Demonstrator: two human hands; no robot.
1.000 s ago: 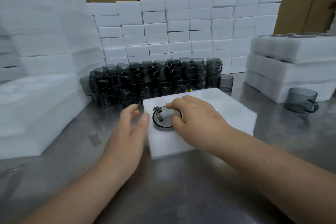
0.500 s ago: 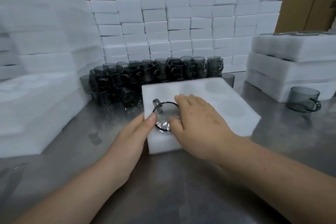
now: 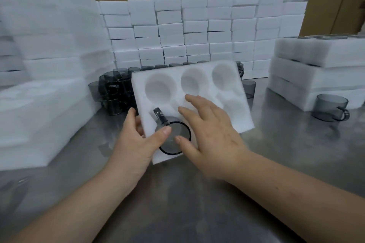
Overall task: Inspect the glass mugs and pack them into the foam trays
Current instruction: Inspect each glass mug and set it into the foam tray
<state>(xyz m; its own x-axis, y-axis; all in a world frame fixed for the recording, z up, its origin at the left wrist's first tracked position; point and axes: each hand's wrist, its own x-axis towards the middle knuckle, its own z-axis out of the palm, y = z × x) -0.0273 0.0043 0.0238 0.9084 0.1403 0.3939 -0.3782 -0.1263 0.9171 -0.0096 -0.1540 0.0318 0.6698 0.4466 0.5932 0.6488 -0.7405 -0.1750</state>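
Mug [image 3: 170, 145] is sitting in the near-left pocket of the tray [image 3: 241, 118], which is tilting up off the table [image 3: 177, 203]. Left hand [image 3: 136, 144] is pinching the tray's left edge, thumb on top beside the mug; right hand [image 3: 213, 130] is lying open, fingers spread over the tray

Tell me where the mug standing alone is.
Head view, far right: the lone mug sits on the metal table beside the bottom of the stacked foam trays.

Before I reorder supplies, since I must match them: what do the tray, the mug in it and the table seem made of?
Tray: white foam, matte, soft-edged moulded pockets. Mug: smoky grey glass, or perhaps clear plastic, glossy; see-through with a glinting handle. Table: likely stainless steel, brushed; dull grey reflections.
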